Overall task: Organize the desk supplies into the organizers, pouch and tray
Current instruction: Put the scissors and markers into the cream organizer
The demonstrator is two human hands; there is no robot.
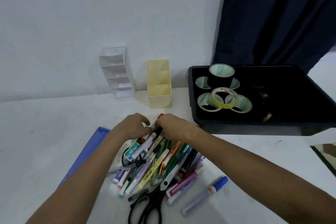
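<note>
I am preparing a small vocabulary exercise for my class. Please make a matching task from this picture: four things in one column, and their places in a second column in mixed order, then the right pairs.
Things:
1. black scissors
2. yellow tape roll
3. cream organizer
4. blue pouch

Places:
A. stands against the wall, beside the clear organizer
B. lies under the left forearm
C. lies at the near end of the pile of pens
D. rests on other tape rolls inside the black tray

Pairs: 1-C, 2-D, 3-A, 4-B
</note>
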